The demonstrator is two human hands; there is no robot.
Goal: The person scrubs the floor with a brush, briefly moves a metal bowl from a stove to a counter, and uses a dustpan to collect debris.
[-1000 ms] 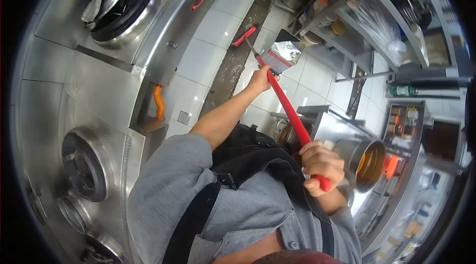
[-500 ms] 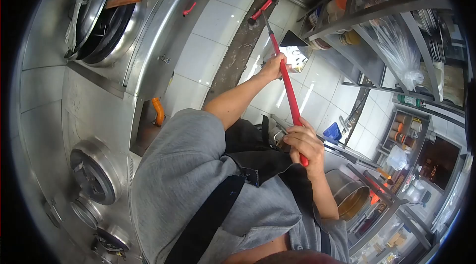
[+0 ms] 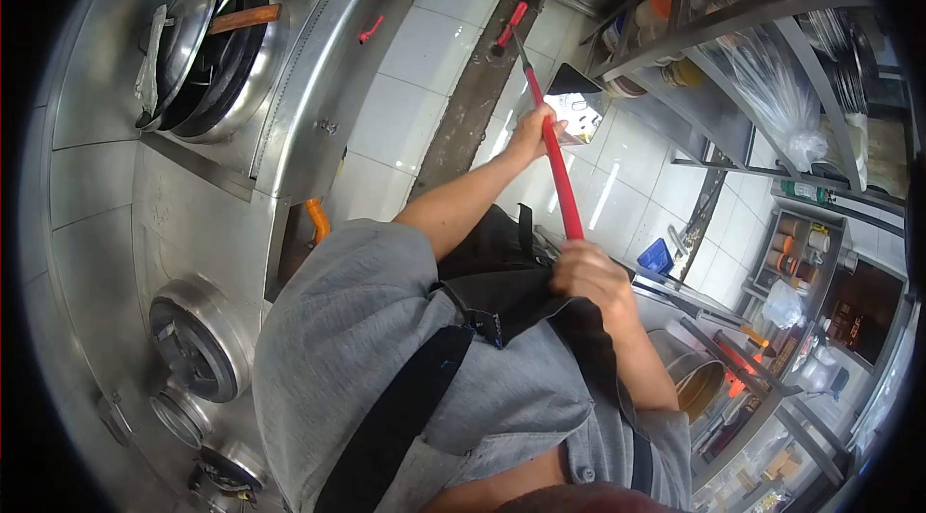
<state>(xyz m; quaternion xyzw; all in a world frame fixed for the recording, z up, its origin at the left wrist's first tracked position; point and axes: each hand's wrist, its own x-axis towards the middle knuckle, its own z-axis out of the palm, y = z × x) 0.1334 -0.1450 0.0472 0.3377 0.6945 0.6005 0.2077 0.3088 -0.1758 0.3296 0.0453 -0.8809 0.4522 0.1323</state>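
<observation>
- The long red-handled tool [image 3: 558,175] runs from the middle of the view up toward 12 o'clock. Its thin metal neck ends at a short red head [image 3: 511,23] down in the dark floor drain channel [image 3: 473,98].
- Right hand [image 3: 586,274] is wrapped tight round the near end of the handle. Left hand [image 3: 531,132] is closed on it further up, arm stretched right out.
- A shiny metal dustpan [image 3: 576,106] sits right by the left hand, around 1 o'clock. Can't tell if they're touching.
- My read: this is mid-stroke, working the head along the drain. The next move needs the head kept inside the channel's edges and run straight along it.
- Room-wise, the stainless steel cooking range [image 3: 193,185] crowds 9 o'clock, with a black wok [image 3: 222,60] at 10, and the metal shelving rack [image 3: 714,118] is at 2. The white tiled floor [image 3: 415,50] between them is the only open lane for swinging the handle.
</observation>
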